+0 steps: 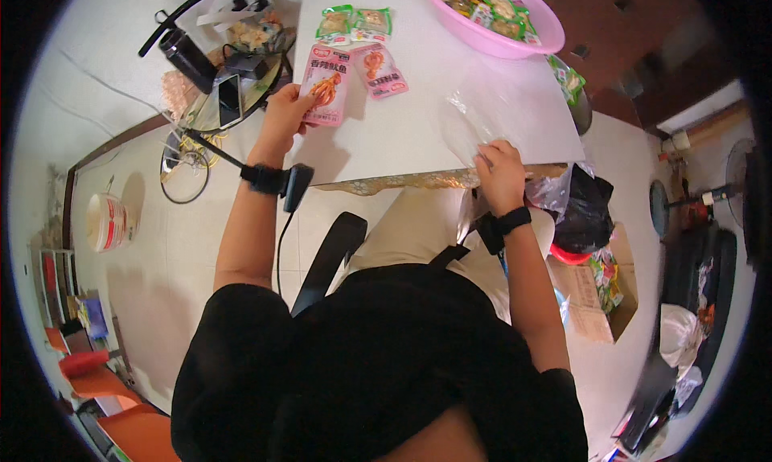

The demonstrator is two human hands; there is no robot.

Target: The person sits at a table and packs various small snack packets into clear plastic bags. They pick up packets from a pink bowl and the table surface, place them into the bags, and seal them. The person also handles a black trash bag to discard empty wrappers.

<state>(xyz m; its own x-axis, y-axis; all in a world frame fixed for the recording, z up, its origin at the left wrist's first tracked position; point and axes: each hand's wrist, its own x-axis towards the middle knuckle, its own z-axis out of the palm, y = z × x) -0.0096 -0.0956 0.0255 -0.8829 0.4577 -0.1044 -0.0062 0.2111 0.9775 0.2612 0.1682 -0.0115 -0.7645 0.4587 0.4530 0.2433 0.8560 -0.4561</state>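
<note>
My left hand (288,113) holds a pink printed snack packet (329,88) by its lower left edge, at the left side of the white tabletop (392,142). Just right of it lies a second pink packet (380,70), tilted. Behind them, two green-edged snack packets (335,25) (371,25) lie side by side. At the table's near right, my right hand (502,167) pinches the edge of a clear plastic bag (473,121), which spreads over the tabletop. A pink plastic basin (512,47) at the back right holds several green and yellow packets.
A round side table at the left carries a black bottle (188,61), a smartphone (230,101) and a dark box. At the right, a black plastic bag (584,215) hangs beside the table above an open cardboard box (582,299) of packets. A white bucket (110,222) stands on the left floor.
</note>
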